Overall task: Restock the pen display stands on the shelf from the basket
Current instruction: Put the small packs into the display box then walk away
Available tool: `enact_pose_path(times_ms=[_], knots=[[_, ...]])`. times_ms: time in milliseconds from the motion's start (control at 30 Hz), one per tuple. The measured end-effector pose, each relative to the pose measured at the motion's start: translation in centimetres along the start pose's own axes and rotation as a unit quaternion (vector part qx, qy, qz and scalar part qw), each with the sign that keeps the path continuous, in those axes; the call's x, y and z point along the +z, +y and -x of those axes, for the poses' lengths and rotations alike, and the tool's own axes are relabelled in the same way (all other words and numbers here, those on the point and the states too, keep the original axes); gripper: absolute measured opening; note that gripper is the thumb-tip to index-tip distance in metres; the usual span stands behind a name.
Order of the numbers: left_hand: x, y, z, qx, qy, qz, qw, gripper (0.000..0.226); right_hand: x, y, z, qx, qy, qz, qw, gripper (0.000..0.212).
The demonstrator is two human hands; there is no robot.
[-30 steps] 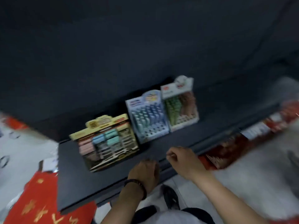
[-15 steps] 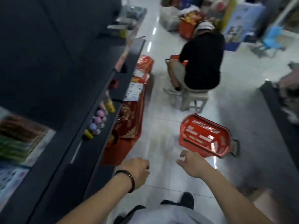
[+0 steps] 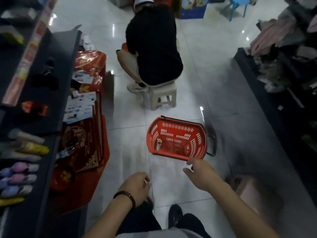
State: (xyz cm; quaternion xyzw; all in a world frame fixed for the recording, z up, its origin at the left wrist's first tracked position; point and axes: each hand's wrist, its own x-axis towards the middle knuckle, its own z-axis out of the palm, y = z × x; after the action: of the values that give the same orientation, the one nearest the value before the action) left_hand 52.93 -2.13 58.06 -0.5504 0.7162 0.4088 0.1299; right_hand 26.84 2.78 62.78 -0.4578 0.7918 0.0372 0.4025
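Observation:
A red plastic basket (image 3: 175, 139) stands on the white tiled floor in the aisle, its black handles folded down. A small pale item (image 3: 158, 145) lies at its left inside. My right hand (image 3: 199, 172) reaches out just short of the basket's near rim, fingers loosely spread and empty. My left hand (image 3: 137, 188), with a dark bracelet on the wrist, hangs lower over the floor with fingers loosely curled, holding nothing. The dark shelf (image 3: 42, 152) runs along the left; the pen display stands are out of view.
A person in black (image 3: 152, 47) sits on a pale stool (image 3: 163, 95) beyond the basket. Red decorations and cards (image 3: 82, 134) are stacked beside the shelf. Small coloured items (image 3: 17, 176) lie on the shelf. A dark rack (image 3: 283, 83) lines the right side; a pink stool (image 3: 253, 191) is near me.
The view has swung from the shelf with the display stands to the aisle. The basket has come closer, and my right hand has stretched out toward its near rim.

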Motion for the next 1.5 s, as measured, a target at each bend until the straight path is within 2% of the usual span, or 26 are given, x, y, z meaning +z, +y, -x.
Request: enact_pose_path(times_ms=[167,300,433,567,700,833,933,1100,1233,1333,1500], knots=[[-1.6,2.6,-13.1,-0.020,-0.028,-0.003,0.999,0.007,-2.8,1.1,-10.2,0.033,-0.023,-0.019,0.999,0.042],[-2.1,3.7,-26.4,-0.042,-0.061,-0.049,0.996,0.011,-3.6,1.4,-19.9,0.066,-0.046,-0.053,0.995,0.034],[0.3,4.8,-39.6,-0.038,-0.079,-0.069,0.994,0.008,-3.8,3.2,-31.2,0.079,-0.056,-0.023,0.995,0.038],[6.2,3.7,-52.2,-0.079,-0.096,-0.042,0.991,0.025,-1.6,7.0,-43.8,0.074,-0.105,0.033,0.991,0.043],[14.4,-0.1,-62.2,-0.187,-0.047,0.004,0.981,0.047,3.9,10.3,-54.8,0.037,-0.187,0.095,0.977,0.045],[22.4,-4.0,-71.7,-0.272,-0.011,0.011,0.962,0.077,9.3,13.2,-63.1,-0.002,-0.208,0.062,0.976,0.042],[27.6,-6.1,-76.3,-0.292,0.015,-0.013,0.956,0.089,13.0,15.9,-65.7,0.007,-0.236,0.060,0.970,0.042],[33.6,-8.2,-81.0,-0.342,0.077,-0.038,0.936,0.086,17.3,18.4,-66.6,-0.017,-0.259,0.044,0.965,0.042],[35.9,-10.0,-82.0,-0.345,0.076,-0.131,0.926,0.090,19.3,19.6,-65.8,-0.046,-0.284,0.095,0.953,0.036],[36.8,-10.1,-81.9,-0.349,0.086,-0.088,0.929,0.081,19.6,20.5,-66.2,-0.029,-0.274,0.078,0.958,0.040],[36.5,-9.2,-81.2,-0.318,0.066,0.009,0.946,0.088,19.3,21.0,-67.7,-0.008,-0.248,0.034,0.968,0.041]])
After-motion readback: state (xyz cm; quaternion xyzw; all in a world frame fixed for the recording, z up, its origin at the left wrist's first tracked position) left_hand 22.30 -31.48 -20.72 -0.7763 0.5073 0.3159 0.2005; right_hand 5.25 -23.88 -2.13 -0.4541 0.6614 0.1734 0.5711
